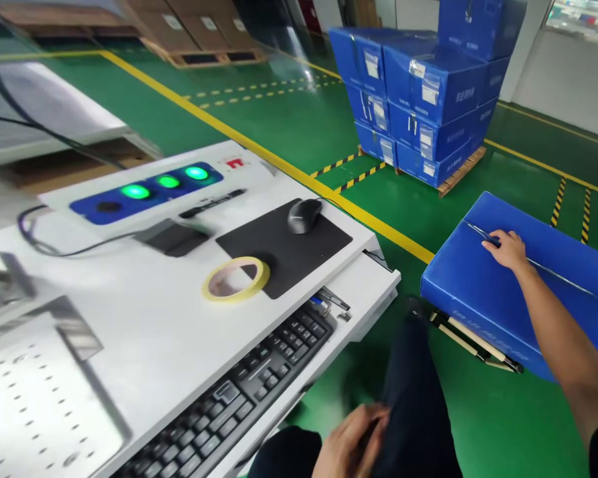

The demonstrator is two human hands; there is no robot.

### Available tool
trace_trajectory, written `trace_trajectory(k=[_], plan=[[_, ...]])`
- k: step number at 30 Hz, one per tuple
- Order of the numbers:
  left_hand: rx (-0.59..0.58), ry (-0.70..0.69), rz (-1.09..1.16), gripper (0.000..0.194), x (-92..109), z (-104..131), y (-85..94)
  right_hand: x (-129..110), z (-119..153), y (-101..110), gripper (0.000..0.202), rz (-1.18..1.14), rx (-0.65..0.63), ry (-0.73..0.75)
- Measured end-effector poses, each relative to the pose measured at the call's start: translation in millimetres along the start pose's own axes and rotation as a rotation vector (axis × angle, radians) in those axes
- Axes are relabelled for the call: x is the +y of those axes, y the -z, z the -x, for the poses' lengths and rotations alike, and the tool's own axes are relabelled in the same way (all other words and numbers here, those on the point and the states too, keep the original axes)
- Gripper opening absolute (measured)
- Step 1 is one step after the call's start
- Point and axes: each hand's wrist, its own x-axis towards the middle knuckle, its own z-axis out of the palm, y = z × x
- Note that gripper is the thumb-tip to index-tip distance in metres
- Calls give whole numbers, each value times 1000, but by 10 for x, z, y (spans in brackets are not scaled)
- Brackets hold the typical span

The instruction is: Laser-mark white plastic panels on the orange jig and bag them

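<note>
My right hand (505, 249) reaches out to the right and rests on top of a large blue box (478, 292) that stands tilted on the green floor. Its fingers are curled around a small dark tool whose tip lies on the clear tape seam running along the box's lid. My left hand (351, 441) is low in the picture, blurred, lying against my dark trouser leg (413, 398); I see nothing in it.
A white workstation (144, 332) on the left carries a keyboard (244, 392), a mouse (303, 216) on a black pad, a yellow tape roll (236, 279) and a blue panel with green lights (144, 191). Stacked blue boxes (418, 86) stand on a pallet behind. Wooden sticks (473, 342) lie under the near box.
</note>
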Motion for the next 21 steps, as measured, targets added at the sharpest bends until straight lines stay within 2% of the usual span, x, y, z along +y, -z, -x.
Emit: trace_trajectory(k=[3, 5, 8, 10, 12, 14, 16, 18, 21], plan=[[-9, -161, 25, 16, 281, -877, -85, -164, -9, 306, 43, -7, 51, 23], [12, -194, 47, 18, 445, -1493, -141, -314, 77, 536, 43, -28, 81, 39], [110, -111, 125, 19, 586, -2425, -229, -548, 315, 812, 41, -19, 121, 55], [163, -63, 215, 21, 622, -3000, -279, -679, 486, 917, 42, 21, 143, 22], [170, -31, 280, 31, 650, -3474, -312, -773, 627, 965, 45, 68, 175, -1], [120, 5, 383, 37, 690, -3794, -327, -829, 726, 979, 45, 108, 225, 18], [58, 15, 482, 33, 743, -3945, -330, -857, 796, 981, 43, 140, 281, 56], [42, -7, 519, 28, 794, -3957, -329, -873, 857, 985, 42, 163, 329, 92], [107, -46, 498, 26, 855, -3818, -320, -900, 966, 1004, 43, 171, 392, 152]])
